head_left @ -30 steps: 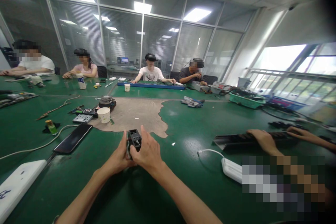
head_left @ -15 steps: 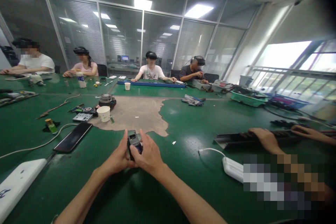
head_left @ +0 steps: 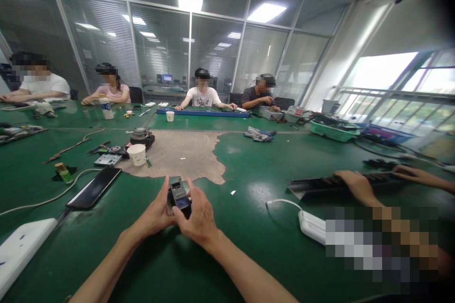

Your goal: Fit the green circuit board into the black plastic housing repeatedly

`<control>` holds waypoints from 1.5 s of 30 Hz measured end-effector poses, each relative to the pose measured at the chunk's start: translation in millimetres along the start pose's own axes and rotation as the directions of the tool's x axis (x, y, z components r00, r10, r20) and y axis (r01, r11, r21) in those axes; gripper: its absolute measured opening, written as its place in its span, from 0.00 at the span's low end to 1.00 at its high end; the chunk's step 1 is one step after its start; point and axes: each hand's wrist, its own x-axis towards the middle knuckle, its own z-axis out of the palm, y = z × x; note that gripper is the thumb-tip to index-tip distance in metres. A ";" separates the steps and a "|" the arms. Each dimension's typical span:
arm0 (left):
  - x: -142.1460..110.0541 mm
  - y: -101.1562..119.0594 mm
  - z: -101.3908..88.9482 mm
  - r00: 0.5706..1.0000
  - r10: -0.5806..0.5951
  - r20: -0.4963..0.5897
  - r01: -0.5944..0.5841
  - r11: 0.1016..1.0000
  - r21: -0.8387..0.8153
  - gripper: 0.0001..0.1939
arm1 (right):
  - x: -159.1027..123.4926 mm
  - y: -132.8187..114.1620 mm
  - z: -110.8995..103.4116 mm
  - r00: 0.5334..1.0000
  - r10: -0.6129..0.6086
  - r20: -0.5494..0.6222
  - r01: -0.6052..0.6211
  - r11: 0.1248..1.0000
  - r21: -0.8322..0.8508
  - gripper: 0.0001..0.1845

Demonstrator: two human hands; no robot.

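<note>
Glass-partitioned room [head_left: 159, 52], ceiling lights on, co-workers seated at far side of glossy green table [head_left: 256, 241]. Small dark-grey/black rect. device w/ slotted far end [head_left: 179, 193] is btwn the hands at near-centre, just short of ragged-edged tan patch [head_left: 177, 154]; clearance from tabletop can't be confirmed. Left hand [head_left: 156, 210]: fingers extended, pressed to device's L side. Right hand [head_left: 199, 213]: index along R side, thumb at near end; device pinched btwn both. Lower fingers hidden, can't tell. To L: black flat smartphone [head_left: 95, 189], white patterned paper cup [head_left: 137, 155]. To R: small white scrap [head_left: 233, 192]; further R, co-worker's hand [head_left: 355, 187] on long dark metal channel [head_left: 302, 190].
</note>
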 end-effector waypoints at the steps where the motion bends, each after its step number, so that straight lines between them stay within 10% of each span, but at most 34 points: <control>1: 0.2 0.0 0.3 1.000 -0.018 -0.008 0.018 1.000 0.005 0.62 | -1.5 -0.5 -0.4 1.000 -0.001 0.010 0.001 1.000 -0.015 0.47; 11: -0.4 12.1 1.8 0.983 -0.182 0.007 0.182 0.979 -0.092 0.62 | -6.8 1.3 -0.9 0.999 0.041 0.033 -0.038 0.995 -0.089 0.50; 20: 0.4 6.7 -15.6 0.944 -0.233 0.233 0.299 0.904 -0.306 0.64 | -16.1 0.4 4.4 0.995 0.099 0.015 -0.097 0.991 -0.096 0.39; 45: 4.0 -11.5 -6.6 0.953 -0.301 0.010 0.278 0.866 -0.416 0.46 | -6.8 -2.2 -0.1 0.976 0.199 0.088 -0.188 0.975 -0.118 0.17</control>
